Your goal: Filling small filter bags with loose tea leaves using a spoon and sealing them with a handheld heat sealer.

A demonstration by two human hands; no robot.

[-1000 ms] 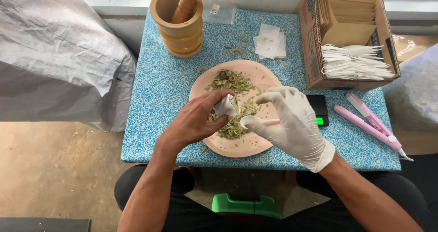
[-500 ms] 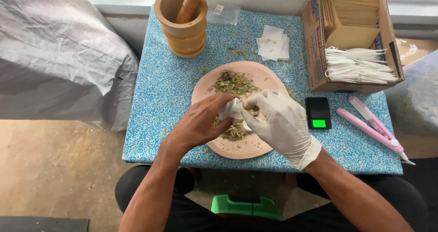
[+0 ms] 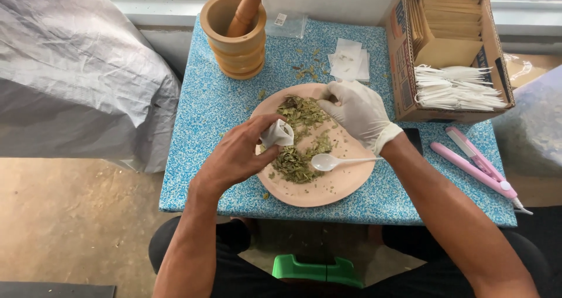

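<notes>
Fingers of the bare left hand are pinched around a small white paper sachet, held with its mouth turned toward the heap on the plate.

Head view. Left hand: thumb and forefinger grasp the sachet just above the left part of a round pinkish plate, which lies on a blue speckled table. Right hand: wears a white glove; its fingers curl down onto the far side of a heap of dried green leaves near the plate's upper rim, whether they grip any leaves cannot be told. White plastic spoon: lies on the plate, bowl toward the leaves, handle running under the right wrist, touched by neither hand.

Surroundings: a wooden mortar with a wooden pestle leaning in it stands at the table's far left; loose leaf fragments are scattered between it and the plate. Several flat white sachets lie beyond the plate. A cardboard box at the far right holds brown envelopes and a bundle of white filter bags. A pink hair straightener lies at the right edge. Grey sheeting covers something left of the table.
</notes>
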